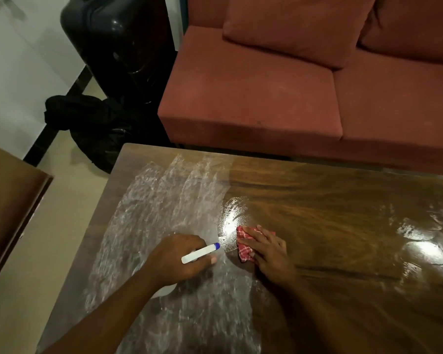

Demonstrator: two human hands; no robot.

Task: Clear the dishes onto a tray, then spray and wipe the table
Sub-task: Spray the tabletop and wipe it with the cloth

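Note:
A glossy dark wooden table (330,200) fills the lower frame, its left half covered with wet streaky smears (164,195). My left hand (177,256) grips a white spray bottle (198,253) with a blue nozzle tip, held just above the wet area; the bottle's body is mostly hidden under my hand and forearm. My right hand (269,249) presses flat on a folded red-and-white patterned cloth (244,245) on the tabletop, right beside the nozzle. No dishes or tray are in view.
A reddish-brown sofa (266,98) with a cushion stands close behind the table's far edge. A black suitcase (118,34) and a black bag (92,123) sit on the floor at the left. Another wooden piece of furniture (8,200) is at the far left.

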